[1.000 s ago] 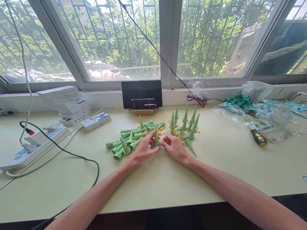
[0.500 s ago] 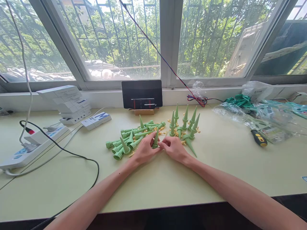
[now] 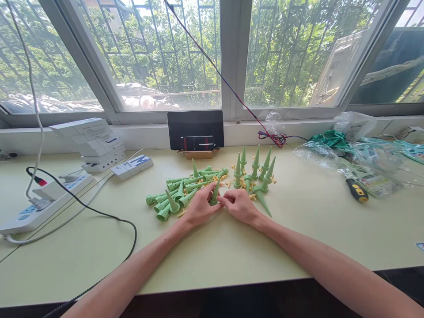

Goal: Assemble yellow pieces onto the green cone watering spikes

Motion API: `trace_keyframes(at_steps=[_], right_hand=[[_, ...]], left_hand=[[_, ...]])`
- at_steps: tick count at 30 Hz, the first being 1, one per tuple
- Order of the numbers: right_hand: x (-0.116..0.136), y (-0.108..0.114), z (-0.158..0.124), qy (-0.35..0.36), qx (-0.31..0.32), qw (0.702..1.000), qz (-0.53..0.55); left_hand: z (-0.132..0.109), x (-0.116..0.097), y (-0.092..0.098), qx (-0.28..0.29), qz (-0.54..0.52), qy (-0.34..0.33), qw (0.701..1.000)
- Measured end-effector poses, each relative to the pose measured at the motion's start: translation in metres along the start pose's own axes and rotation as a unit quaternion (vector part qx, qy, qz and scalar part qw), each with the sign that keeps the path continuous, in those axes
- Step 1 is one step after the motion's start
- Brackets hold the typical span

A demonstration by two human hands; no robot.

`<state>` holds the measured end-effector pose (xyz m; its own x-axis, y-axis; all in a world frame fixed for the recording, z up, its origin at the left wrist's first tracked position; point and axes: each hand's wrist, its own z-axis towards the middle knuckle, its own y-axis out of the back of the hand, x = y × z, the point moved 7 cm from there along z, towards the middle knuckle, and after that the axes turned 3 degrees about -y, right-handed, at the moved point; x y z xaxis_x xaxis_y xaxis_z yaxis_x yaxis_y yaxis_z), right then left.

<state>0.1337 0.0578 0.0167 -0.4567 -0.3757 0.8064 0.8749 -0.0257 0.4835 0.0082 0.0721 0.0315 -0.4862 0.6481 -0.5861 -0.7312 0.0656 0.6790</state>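
Note:
A green cone-shaped spike [image 3: 215,193] stands between my two hands on the pale green table [image 3: 215,247]. My left hand [image 3: 198,205] is closed around its base from the left. My right hand [image 3: 240,205] pinches at the base from the right, fingers curled. To the left lies a heap of green spikes [image 3: 180,190], most on their sides. Behind my right hand several green spikes [image 3: 255,170] stand upright, with small yellow pieces [image 3: 247,185] scattered among them.
A dark tablet with a phone on a stand [image 3: 196,130] leans at the window sill. At the left are stacked white boxes [image 3: 96,143], a power strip [image 3: 43,201] and a black cable [image 3: 109,218]. Plastic bags [image 3: 364,154] and a yellow-black screwdriver [image 3: 357,191] lie at the right.
The spike between my hands has tipped from upright to leaning slightly right, and my fingers have closed in tighter on its base. My arms have barely moved.

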Motion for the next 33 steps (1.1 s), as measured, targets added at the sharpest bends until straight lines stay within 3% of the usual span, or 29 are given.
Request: trace_keyframes(at_steps=[13,33], right_hand=[[0.0026,-0.0015,0.0003,0.005,0.009,1.000,0.004],[0.0055,-0.0013,0.0022,-0.022,0.030,0.999,0.024]], left_hand=[[-0.0010,0.0028,0.0000,-0.012,0.041,-0.005,0.999],[-0.0015,0.0000,-0.0015,0.002,-0.021,0.010,1.000]])
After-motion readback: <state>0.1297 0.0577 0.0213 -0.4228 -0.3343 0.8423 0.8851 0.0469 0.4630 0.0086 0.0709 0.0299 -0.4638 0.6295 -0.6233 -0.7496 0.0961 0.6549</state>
